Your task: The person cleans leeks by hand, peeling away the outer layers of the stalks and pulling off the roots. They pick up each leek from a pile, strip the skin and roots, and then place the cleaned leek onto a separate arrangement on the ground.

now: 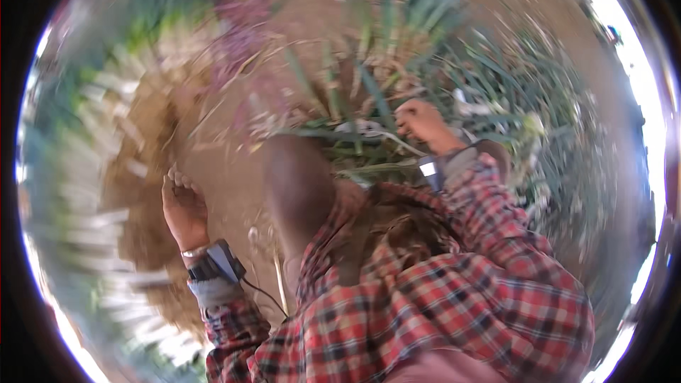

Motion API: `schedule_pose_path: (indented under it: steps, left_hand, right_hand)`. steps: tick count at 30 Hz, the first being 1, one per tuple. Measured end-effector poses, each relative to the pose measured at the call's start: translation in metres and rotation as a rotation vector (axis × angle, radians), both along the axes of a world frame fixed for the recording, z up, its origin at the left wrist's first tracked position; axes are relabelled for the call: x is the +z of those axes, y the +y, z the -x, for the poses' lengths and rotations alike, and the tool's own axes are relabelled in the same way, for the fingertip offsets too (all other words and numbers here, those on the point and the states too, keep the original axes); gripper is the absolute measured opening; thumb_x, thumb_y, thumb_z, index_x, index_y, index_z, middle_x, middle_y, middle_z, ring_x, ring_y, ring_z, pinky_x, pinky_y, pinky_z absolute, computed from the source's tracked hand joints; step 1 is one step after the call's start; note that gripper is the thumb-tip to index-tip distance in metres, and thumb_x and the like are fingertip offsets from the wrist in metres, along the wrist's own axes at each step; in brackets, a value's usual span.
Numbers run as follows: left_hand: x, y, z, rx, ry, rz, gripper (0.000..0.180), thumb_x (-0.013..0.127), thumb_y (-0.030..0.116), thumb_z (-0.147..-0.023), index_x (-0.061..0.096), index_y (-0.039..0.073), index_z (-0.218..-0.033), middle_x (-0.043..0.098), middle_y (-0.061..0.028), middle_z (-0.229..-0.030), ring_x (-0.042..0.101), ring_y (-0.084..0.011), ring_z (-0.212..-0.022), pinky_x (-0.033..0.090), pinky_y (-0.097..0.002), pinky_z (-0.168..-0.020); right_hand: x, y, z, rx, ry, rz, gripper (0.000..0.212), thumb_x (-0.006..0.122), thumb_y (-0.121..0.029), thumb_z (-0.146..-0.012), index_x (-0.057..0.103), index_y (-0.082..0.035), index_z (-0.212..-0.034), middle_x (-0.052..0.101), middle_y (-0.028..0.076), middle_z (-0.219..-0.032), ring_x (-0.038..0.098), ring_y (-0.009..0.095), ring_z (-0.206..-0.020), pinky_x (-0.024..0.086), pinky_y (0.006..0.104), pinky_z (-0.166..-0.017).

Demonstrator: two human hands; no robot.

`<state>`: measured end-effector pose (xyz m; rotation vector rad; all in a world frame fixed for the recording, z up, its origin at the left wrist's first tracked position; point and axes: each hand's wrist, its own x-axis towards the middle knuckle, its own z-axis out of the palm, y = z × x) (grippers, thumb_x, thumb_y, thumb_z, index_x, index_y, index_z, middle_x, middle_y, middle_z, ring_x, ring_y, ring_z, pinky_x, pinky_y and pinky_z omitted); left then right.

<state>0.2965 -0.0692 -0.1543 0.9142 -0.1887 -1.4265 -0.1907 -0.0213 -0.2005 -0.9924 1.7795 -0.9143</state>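
My left hand [186, 207] is at the left, over bare soil beside a pile of long white-stemmed, leek-like plants [117, 124]. Its fingers are loosely bent and somewhat apart, with nothing visible in them. To the right, my right hand [428, 125] is closed, its fingers curled among long green leaves [376, 96]. Whether a leaf or stem is inside that fist is hidden. Pale stems and flat leaves [369, 131] lie just left of it. Both wrists carry strapped devices, and motion blur softens everything.
More green leafy plants [546, 120] lie in a thick heap along the right. A leafy bunch [418, 7] is at the far side. Purple netting-like material [245, 18] lies at the upper left. Brown soil [227, 184] shows between the heaps, and my knee [294, 177] is in the middle.
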Motion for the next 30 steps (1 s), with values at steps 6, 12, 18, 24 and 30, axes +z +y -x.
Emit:
schedule_pose_path:
  steps: [6, 12, 18, 24, 30]
  left_hand:
    - [0.068, -0.043, 0.267, -0.54, -0.076, 0.12, 0.017, 0.055, 0.022, -0.098, 0.061, 0.007, -0.101, 0.06, -0.0007, -0.081, 0.058, -0.0115, -0.071, 0.049, -0.0233, -0.067]
    - [0.023, -0.067, 0.349, -0.904, -0.235, 0.045, 0.018, 0.055, 0.02, -0.097, 0.056, 0.003, -0.103, 0.061, -0.0055, -0.088, 0.059, -0.0128, -0.073, 0.049, -0.0275, -0.07]
    - [0.007, -0.089, 0.359, -1.043, -0.171, -0.004, 0.025, 0.056, 0.019, -0.096, 0.052, -0.002, -0.108, 0.06, -0.0112, -0.089, 0.06, -0.0171, -0.075, 0.048, -0.0288, -0.072]
    - [-0.008, -0.124, 0.378, -1.006, -0.205, -0.128, 0.031, 0.06, 0.021, -0.095, 0.05, -0.004, -0.11, 0.061, -0.0129, -0.089, 0.06, -0.0178, -0.075, 0.049, -0.0292, -0.068]
    - [-0.011, -0.14, 0.38, -0.981, -0.199, -0.145, 0.034, 0.06, 0.024, -0.095, 0.049, -0.004, -0.111, 0.06, -0.0136, -0.087, 0.059, -0.0185, -0.075, 0.049, -0.0291, -0.066]
  right_hand:
    - [-0.092, 0.012, 0.078, -0.108, -0.029, -0.203, 0.017, 0.056, -0.013, -0.083, 0.066, 0.0, -0.087, 0.067, 0.016, -0.079, 0.068, 0.025, -0.067, 0.051, 0.0383, -0.063]
    - [-0.16, -0.107, 0.089, -0.032, 0.382, 0.064, 0.022, 0.055, -0.015, -0.083, 0.065, 0.001, -0.094, 0.065, 0.027, -0.096, 0.061, 0.044, -0.094, 0.047, 0.0499, -0.085]
    - [-0.249, -0.203, 0.076, -0.041, 0.378, 0.043, 0.026, 0.056, -0.013, -0.082, 0.064, 0.0, -0.103, 0.063, 0.025, -0.103, 0.059, 0.043, -0.103, 0.046, 0.0462, -0.093]
    - [-0.266, -0.192, 0.021, 0.703, 0.095, -0.393, 0.023, 0.059, -0.015, -0.08, 0.064, 0.002, -0.094, 0.064, 0.026, -0.099, 0.064, 0.041, -0.092, 0.052, 0.0487, -0.082]
    - [-0.277, -0.211, 0.039, -0.315, 0.306, -0.311, 0.028, 0.064, -0.024, -0.083, 0.059, 0.004, -0.088, 0.064, 0.028, -0.09, 0.062, 0.046, -0.089, 0.049, 0.0506, -0.08]
